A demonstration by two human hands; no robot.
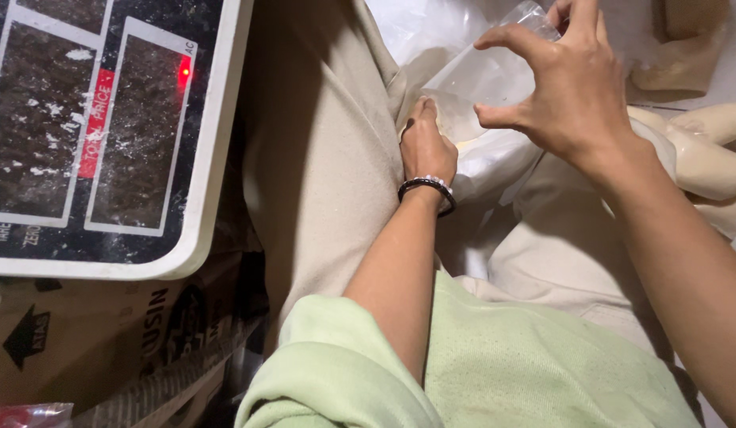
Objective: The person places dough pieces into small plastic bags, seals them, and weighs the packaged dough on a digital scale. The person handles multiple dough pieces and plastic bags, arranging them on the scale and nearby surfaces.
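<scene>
Surroundings: floury weighing scale (106,135) at left, on a cardboard box (106,341).
Bag: clear plastic bag (483,87) lies on the lap, between both hands.
Left hand (426,147): fingers pushed down into the bag's mouth; grip hidden, cannot tell.
Right hand (574,91): fingers spread wide, curled, fingertips touching the bag's upper edge.
Nearby: pale dough pieces (713,154) at right.
</scene>
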